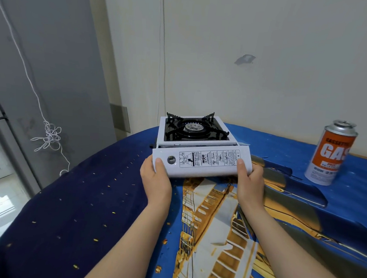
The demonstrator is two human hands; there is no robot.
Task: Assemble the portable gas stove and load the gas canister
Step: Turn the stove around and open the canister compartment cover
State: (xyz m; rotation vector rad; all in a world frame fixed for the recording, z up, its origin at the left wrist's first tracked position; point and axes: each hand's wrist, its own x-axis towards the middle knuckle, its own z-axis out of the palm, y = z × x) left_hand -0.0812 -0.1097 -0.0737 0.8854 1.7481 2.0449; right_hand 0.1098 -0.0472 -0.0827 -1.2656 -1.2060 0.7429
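Two hands: both are on the white sheet-metal portable gas stove [196, 148], one at each near corner.
Left hand [156, 176]: curled round the near left end of the white lid panel with the printed instruction diagram [202, 162], thumb on top beside a small round hole.
Right hand [250, 180]: curled round the near right end of the same panel, thumb on top; the fingers underneath are hidden.
Stove position: middle of the table covered with a blue and gold printed cloth [214, 238], towards the far edge, by the wall.
Black pan support [197, 126]: seated over the round burner, prongs up, so that part looks done.
Lid panel: a thin dark gap shows along its far edge; whether it is latched I cannot tell.
Orange and silver gas canister [330, 152]: upright at the far right, well apart from the stove, not yet loaded.
Handling, stove: probably light but stiff; thin sheet edges may flex, so hold by both ends as here.
Handling, canister: smooth rigid metal, likely slippery; best taken round the middle of the body, valve end kept clear.
Risk: the cloth may slide under the stove if the panel is pulled hard.
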